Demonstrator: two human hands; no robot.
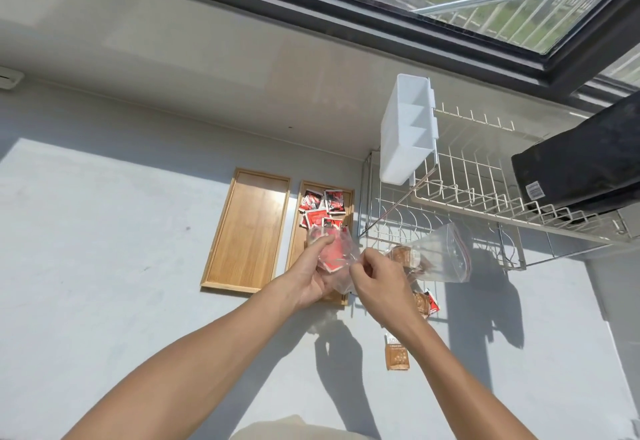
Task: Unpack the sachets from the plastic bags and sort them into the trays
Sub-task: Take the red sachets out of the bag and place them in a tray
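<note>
Two wooden trays lie side by side on the grey counter: the left tray (246,231) holds nothing, the right tray (349,197) holds several red sachets (320,209). My left hand (313,271) grips a clear plastic bag (337,254) with red sachets inside, held over the right tray's near end. My right hand (375,282) pinches the same bag's edge. A second clear zip bag (440,256) with brown sachets lies just right of my hands. One brown sachet (396,353) lies loose on the counter, and a few more sachets (427,302) show behind my right wrist.
A white wire dish rack (467,197) stands at the right, with a white plastic cutlery holder (405,127) hung on it and a black bag (585,162) on top. A wall and window run along the back. Bare counter (104,231) stretches to the left.
</note>
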